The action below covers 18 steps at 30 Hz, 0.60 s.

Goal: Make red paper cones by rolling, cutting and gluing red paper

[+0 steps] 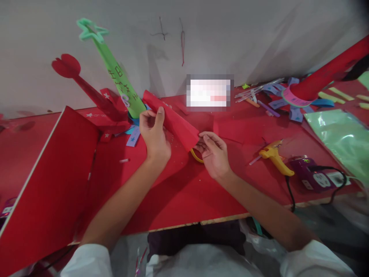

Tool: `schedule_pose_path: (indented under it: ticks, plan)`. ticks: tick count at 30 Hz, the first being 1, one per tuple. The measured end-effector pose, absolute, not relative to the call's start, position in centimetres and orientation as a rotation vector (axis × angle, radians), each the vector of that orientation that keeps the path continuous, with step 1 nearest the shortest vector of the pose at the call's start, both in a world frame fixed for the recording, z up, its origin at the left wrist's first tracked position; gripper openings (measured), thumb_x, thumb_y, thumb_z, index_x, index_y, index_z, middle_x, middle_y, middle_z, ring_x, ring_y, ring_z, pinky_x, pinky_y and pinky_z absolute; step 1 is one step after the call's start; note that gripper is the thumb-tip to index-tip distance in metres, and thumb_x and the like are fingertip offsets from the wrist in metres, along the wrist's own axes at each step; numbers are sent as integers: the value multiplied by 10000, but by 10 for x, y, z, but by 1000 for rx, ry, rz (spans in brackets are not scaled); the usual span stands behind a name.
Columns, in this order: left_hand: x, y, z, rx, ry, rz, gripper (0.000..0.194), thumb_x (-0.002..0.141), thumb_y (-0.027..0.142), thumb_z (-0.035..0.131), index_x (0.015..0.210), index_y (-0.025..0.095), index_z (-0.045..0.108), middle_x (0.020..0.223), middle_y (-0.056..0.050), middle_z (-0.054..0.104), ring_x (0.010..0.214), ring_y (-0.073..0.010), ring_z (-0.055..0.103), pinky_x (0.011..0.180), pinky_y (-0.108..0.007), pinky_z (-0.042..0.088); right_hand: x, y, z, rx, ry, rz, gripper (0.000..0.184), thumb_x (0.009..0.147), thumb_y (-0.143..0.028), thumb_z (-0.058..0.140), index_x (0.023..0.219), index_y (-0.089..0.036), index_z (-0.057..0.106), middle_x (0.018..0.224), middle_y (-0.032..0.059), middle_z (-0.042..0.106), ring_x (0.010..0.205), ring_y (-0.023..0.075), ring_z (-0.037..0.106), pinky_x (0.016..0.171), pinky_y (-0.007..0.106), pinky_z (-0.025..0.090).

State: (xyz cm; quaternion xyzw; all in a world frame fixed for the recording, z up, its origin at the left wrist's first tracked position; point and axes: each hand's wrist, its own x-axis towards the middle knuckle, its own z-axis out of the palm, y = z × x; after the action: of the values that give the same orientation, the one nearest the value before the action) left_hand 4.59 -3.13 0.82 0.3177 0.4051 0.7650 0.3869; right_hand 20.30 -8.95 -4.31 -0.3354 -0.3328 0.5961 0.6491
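Observation:
Above the red table, a rolled cone of red paper [178, 125] slants down from upper left to lower right. My left hand [155, 132] pinches its narrow upper part between thumb and fingers. At the wide lower end my right hand [212, 154] has its fingers curled on the paper's edge. Below the cone, partly hidden, shows a yellow curved handle [196, 156]. Just left of my left hand stands a green paper tube [119, 73] with dark writing, topped by a mint star outline [91, 30]. Beside it leans a red stalk with a rounded, notched top [67, 66].
A yellow hot glue gun [276, 157] lies right, near a purple power strip [311, 175] with a black cord. Clear sticks [259, 90] lie at the back. A red panel [54, 181] rises at left. Green plastic packaging [340, 138] and a red tube [331, 69] are at right.

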Motion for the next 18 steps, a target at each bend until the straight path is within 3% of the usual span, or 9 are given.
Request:
schedule_pose_path:
  ticks: [3, 7, 13, 18]
  plan:
    - [46, -32, 11, 672, 979, 1985, 472, 856, 396, 908, 828, 220, 471, 742, 77, 465, 633, -53, 537, 623, -197, 495, 202, -88, -45, -709, -735, 1399, 91, 907, -345, 829, 980, -293, 813, 969, -15, 817, 946, 146, 786, 938, 300, 659]
    - [48, -34, 15, 622, 974, 1953, 444, 889, 348, 885, 811, 218, 468, 722, 78, 492, 629, -59, 564, 616, -200, 497, 202, -89, -44, -681, -803, 1409, 207, 881, -337, 861, 1087, -327, 842, 1123, -6, 850, 1080, 189, 796, 1061, 396, 641]
    - [49, -37, 22, 552, 929, 1940, 447, 879, 311, 892, 809, 213, 461, 753, 68, 571, 688, -68, 614, 630, -193, 486, 200, -98, -41, -614, -931, 1408, 442, 920, -364, 846, 1353, -394, 760, 1441, -6, 759, 1378, 237, 696, 1214, 499, 549]
    - [52, -40, 25, 534, 980, 1927, 482, 859, 355, 911, 799, 216, 454, 704, 77, 554, 636, -65, 603, 593, -183, 480, 199, -102, -45, -633, -964, 1443, 408, 936, -429, 815, 1339, -394, 768, 1459, 2, 748, 1419, 274, 669, 1268, 570, 486]
